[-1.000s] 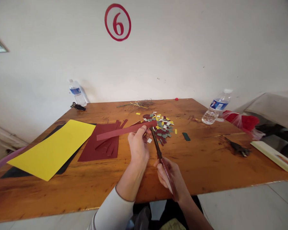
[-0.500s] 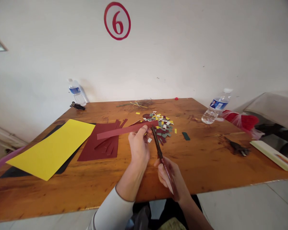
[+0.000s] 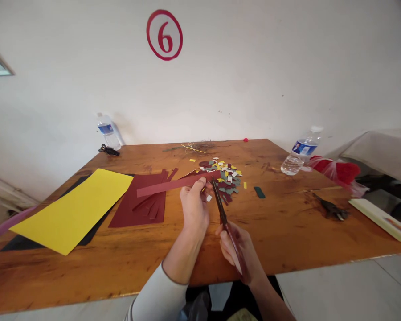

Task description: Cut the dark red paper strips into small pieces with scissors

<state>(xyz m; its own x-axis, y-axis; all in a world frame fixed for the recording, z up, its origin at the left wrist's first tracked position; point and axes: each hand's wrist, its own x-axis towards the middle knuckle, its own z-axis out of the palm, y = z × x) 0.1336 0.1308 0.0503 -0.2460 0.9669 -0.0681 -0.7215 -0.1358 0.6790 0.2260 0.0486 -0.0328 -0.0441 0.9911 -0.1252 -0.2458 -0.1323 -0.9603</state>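
My left hand (image 3: 195, 203) pinches a long dark red paper strip (image 3: 167, 186) near its right end. In my right hand (image 3: 237, 249) are scissors (image 3: 222, 214), whose blades point up and away and meet the strip just right of my left fingers. Behind the blades lies a pile of small cut paper pieces (image 3: 232, 178) in grey, white, yellow and dark red. More red strips (image 3: 153, 207) rest on a dark red sheet (image 3: 127, 211) to the left.
A yellow sheet (image 3: 75, 209) lies over a black one (image 3: 26, 242) at the left. Bottles (image 3: 109, 133) (image 3: 300, 151) stand at both sides. Dry twigs (image 3: 200, 146) lie at the back; black pliers (image 3: 330, 208) and a pale box (image 3: 381, 218) are at the right.
The whole view has shifted slightly, with the scene a little lower in the picture. Both hands keep nearly the same pose around the strip and scissors.
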